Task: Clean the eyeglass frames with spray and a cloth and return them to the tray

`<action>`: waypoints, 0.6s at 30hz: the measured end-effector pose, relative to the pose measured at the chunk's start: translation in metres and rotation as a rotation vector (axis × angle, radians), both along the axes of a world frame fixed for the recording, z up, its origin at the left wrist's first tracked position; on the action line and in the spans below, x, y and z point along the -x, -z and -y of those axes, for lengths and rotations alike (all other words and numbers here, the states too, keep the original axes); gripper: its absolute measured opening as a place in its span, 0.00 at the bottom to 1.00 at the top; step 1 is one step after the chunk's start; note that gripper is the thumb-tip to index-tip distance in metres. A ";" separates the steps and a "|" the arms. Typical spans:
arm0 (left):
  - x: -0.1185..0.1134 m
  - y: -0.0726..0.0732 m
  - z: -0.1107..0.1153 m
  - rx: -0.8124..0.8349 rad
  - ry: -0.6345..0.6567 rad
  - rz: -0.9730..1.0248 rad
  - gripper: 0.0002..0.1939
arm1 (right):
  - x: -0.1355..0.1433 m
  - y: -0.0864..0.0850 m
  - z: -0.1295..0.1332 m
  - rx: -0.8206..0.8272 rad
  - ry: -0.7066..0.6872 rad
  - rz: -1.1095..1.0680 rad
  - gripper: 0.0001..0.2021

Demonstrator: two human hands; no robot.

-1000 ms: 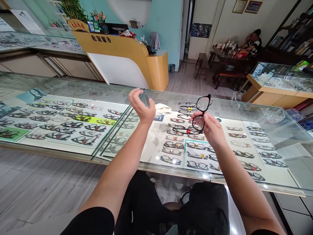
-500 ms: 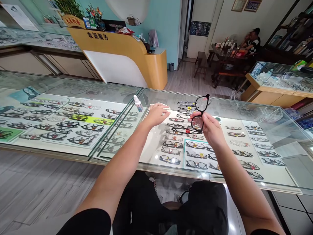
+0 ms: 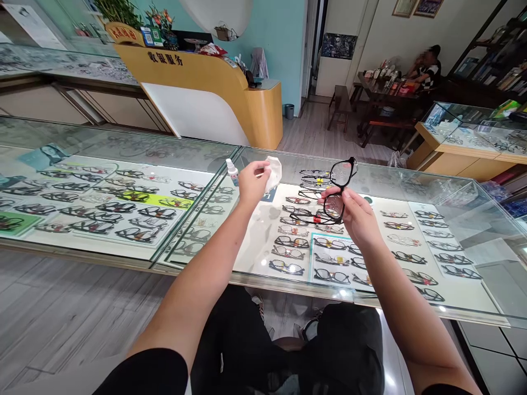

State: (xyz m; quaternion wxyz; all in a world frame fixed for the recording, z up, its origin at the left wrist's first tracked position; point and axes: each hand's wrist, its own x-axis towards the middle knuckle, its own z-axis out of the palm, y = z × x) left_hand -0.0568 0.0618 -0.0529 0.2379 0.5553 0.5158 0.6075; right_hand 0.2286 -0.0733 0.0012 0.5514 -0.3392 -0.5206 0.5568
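Observation:
My right hand point(image 3: 359, 215) grips a pair of black-framed eyeglasses point(image 3: 342, 187), held up on end above the glass counter, one lens over the other. Droplets seem to speckle the lenses. Between the thumb and fingers of my left hand point(image 3: 254, 182) is a small white cloth point(image 3: 273, 172), lifted off the counter top. Just left of that hand stands a white spray bottle point(image 3: 232, 172) with a printed label. The cloth and the glasses are apart.
Beneath the glass counter top point(image 3: 255, 269) lie rows of eyeglass frames point(image 3: 289, 253). A second display case point(image 3: 102, 249) adjoins on the left. Across the aisle stands a wooden cashier desk point(image 3: 263, 118). A person point(image 3: 426, 71) sits at a far table point(image 3: 379, 88).
My left hand has closed on the white cloth and raised it from the counter; before, it lay over the cloth. My right hand and the eyeglasses have hardly moved.

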 end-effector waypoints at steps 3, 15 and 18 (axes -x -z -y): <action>0.000 -0.008 -0.003 0.133 0.041 0.464 0.17 | 0.000 0.000 0.000 0.001 -0.012 -0.010 0.16; -0.008 -0.043 0.020 0.314 0.412 0.906 0.08 | -0.002 -0.004 0.000 0.000 0.005 -0.004 0.15; -0.014 -0.054 0.036 0.316 0.521 0.834 0.09 | -0.004 -0.006 0.000 -0.009 0.009 0.021 0.16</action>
